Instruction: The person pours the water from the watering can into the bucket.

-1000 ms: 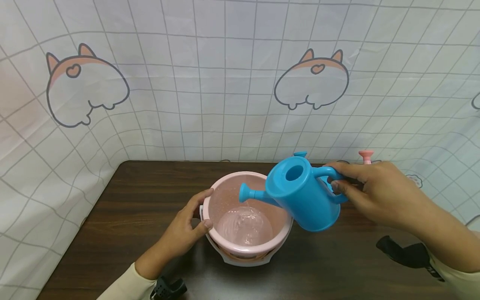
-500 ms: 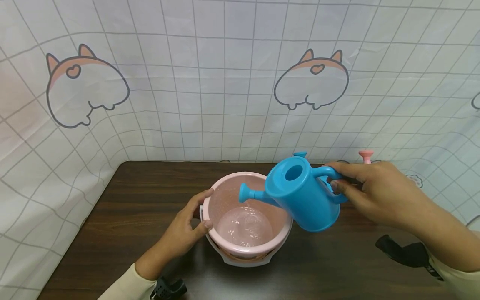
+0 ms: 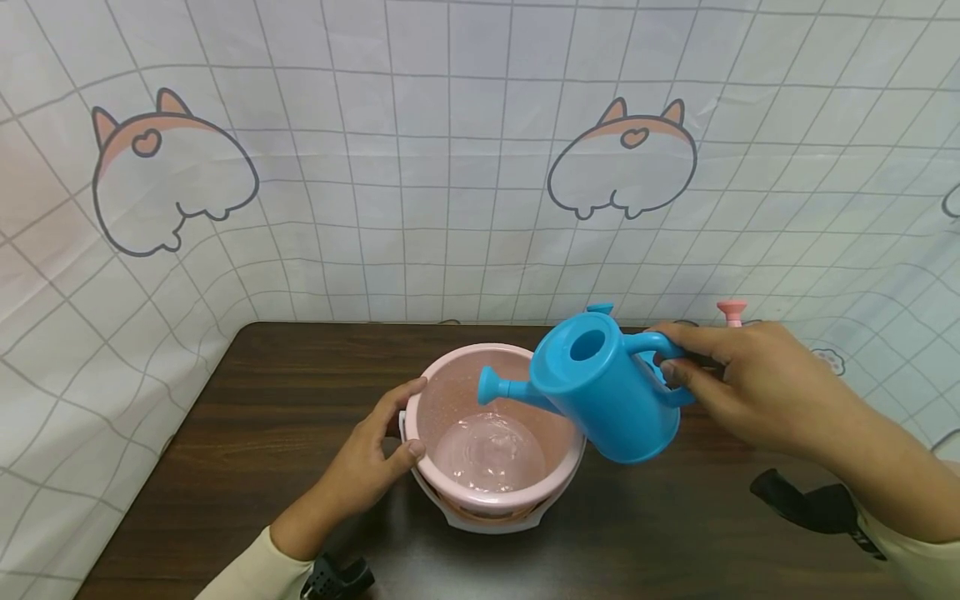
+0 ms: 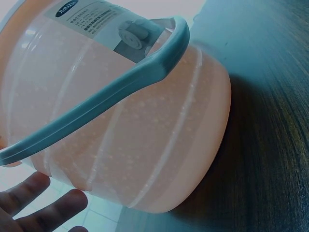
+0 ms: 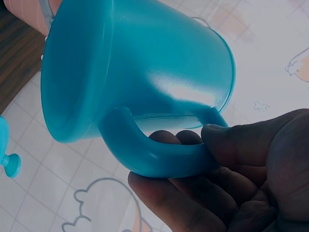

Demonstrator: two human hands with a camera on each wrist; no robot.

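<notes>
In the head view a blue watering can [image 3: 622, 408] is tilted left, its spout head [image 3: 489, 386] over a pink bucket [image 3: 495, 502] with rippling water [image 3: 491, 454] inside. My right hand [image 3: 765, 392] grips the can's handle; the right wrist view shows thumb and fingers wrapped round that handle [image 5: 159, 157]. My left hand [image 3: 360, 467] holds the bucket's left rim, thumb and a finger on its edge. The left wrist view shows fingers [image 4: 53, 210] beside the bucket wall [image 4: 145, 140] and its hanging grey handle [image 4: 96, 104].
Behind the held can another blue spout head [image 3: 601, 308] shows, and a pink one [image 3: 732, 312] stands farther right at the back. The dark wooden table [image 3: 285, 383] meets a white grid-patterned curtain [image 3: 420, 192] at its back edge.
The ripples and glints on the water in the bucket have shifted. Both hands, the can and the bucket look almost still.
</notes>
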